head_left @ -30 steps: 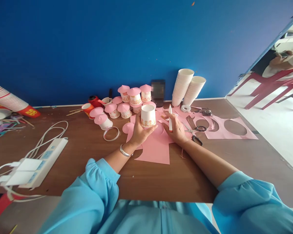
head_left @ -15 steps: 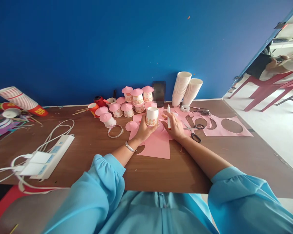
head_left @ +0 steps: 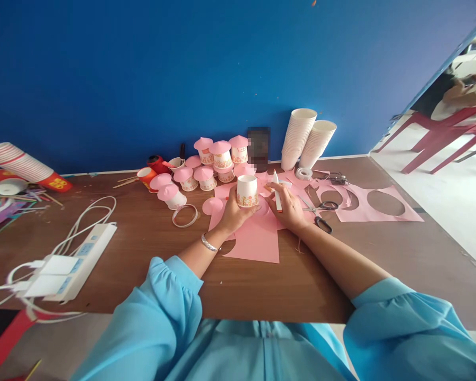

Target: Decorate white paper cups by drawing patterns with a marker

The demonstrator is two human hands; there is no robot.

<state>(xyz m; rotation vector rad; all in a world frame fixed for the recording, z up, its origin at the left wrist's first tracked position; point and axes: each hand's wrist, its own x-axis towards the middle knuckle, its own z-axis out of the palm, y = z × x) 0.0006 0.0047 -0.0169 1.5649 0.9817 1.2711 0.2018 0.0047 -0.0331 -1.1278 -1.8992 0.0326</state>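
The patterned paper cup [head_left: 247, 191] has shifted slightly right, towards the white pen [head_left: 278, 201]. Left hand [head_left: 235, 216] curls round it above pink paper [head_left: 257, 248]; right hand [head_left: 292, 211] pinches the pen. This looks like a holding step; the next move calls for steadiness.

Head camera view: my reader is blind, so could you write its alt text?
Left hand holds a white paper cup with orange drawings; right hand holds a slim white tube above pink paper sheets. Beyond sit white paper cups topped by pink cones.
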